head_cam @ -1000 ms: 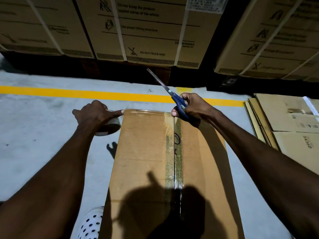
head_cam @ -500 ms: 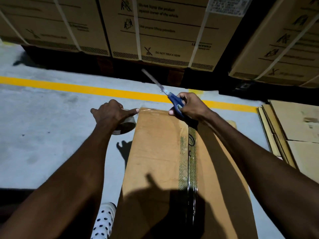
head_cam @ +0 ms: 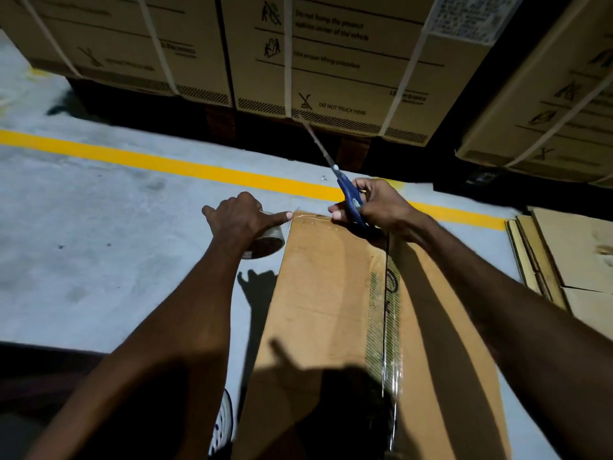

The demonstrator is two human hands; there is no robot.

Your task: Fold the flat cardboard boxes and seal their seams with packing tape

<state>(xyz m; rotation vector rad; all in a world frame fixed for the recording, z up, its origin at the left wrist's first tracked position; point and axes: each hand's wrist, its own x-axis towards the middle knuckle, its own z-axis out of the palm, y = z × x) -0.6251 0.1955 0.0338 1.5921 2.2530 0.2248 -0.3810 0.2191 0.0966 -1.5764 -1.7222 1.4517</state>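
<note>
Cardboard box (head_cam: pixel 331 293) unchanged since a second ago: I see left hand (head_cam: pixel 242 220) gripping tape (head_cam: pixel 267 242), right hand (head_cam: pixel 381 204) clenching scissors (head_cam: pixel 348 194); cut still pending.

From my feed I see both forearms bare right up to the frame edge, with no sleeves, watch or gloves on the left hand (head_cam: pixel 243 216) or right hand (head_cam: pixel 381 204). Down low sits a white perforated shoe (head_cam: pixel 223 426) with dark holes.
</note>
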